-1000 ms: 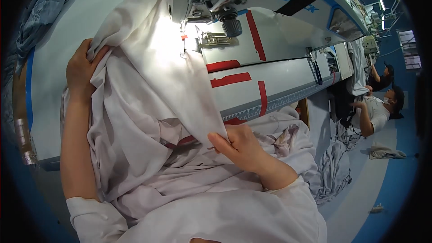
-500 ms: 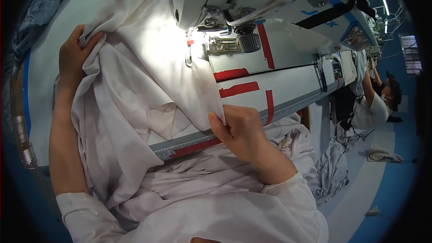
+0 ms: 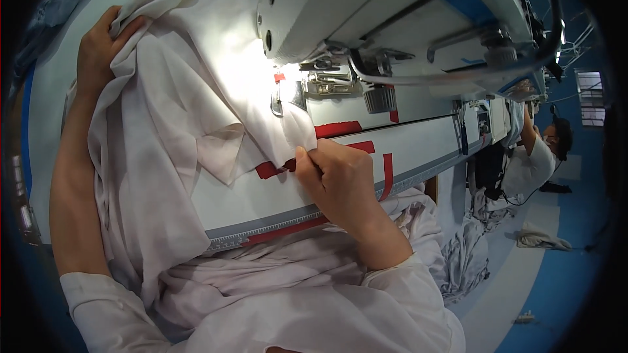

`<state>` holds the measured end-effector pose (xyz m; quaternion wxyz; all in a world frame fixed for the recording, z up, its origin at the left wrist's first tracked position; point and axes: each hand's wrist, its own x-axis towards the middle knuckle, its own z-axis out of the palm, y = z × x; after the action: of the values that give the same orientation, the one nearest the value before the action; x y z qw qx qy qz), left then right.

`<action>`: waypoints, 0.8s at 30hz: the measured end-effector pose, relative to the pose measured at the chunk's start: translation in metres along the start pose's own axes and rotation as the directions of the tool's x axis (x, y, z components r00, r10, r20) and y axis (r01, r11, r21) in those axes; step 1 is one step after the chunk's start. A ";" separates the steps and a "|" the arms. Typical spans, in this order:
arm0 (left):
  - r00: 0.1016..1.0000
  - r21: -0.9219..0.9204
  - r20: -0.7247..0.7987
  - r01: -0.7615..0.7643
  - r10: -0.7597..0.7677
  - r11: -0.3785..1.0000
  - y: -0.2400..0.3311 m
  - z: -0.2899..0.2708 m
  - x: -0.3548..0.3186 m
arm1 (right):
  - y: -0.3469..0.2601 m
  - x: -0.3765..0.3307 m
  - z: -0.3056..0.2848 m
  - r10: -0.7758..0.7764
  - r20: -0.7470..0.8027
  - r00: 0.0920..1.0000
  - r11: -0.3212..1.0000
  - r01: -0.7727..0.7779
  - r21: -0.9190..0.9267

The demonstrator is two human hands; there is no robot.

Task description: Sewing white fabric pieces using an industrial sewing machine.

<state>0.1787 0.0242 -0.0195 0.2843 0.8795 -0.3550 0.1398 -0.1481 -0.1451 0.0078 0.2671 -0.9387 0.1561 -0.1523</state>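
A pale pinkish-white fabric piece [image 3: 150, 98] drapes across the sewing machine table [image 3: 261, 199] and over its front edge. My left hand [image 3: 101, 46] grips a bunched fold of it at the far left, thumb and fingers closed round the cloth. At the fabric's right-hand edge, just in front of the presser foot [image 3: 277, 99], my right hand [image 3: 337, 180] pinches the cloth between thumb and fingers. The sewing machine [image 3: 392, 19] stands over the cloth, its lamp glaring brightly beside the needle. The needle tip itself is lost in the glare.
Red tape strips [image 3: 337, 129] mark the table, and a ruler strip [image 3: 261, 224] runs along its front edge. More pale cloth [image 3: 294, 248] is heaped on my lap. Another person [image 3: 533, 163] works at a machine on the right. Dark bluish cloth [image 3: 55, 6] lies at the far left.
The fabric's right part has fed farther under the machine, its near edge now closer to the presser foot. My right hand has followed it forward. The view has shifted slightly.
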 end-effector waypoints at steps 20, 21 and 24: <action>0.989 0.102 -0.131 -0.052 0.066 0.993 -0.060 0.032 0.051 | 0.020 -0.003 0.009 0.090 -0.050 0.995 0.979 -0.079 0.190; 0.990 0.099 -0.127 -0.055 0.068 0.994 -0.060 0.033 0.052 | 0.021 -0.002 0.009 0.100 -0.058 0.993 0.980 -0.089 0.177; 0.994 0.123 -0.043 0.104 -0.100 0.987 -0.058 0.027 0.054 | 0.019 -0.001 0.008 0.121 -0.069 0.990 0.979 -0.107 0.176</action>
<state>0.2587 0.0126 -0.0397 0.2421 0.9099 -0.2947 0.1632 -0.1506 -0.1564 -0.0090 0.3490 -0.8948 0.2065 -0.1868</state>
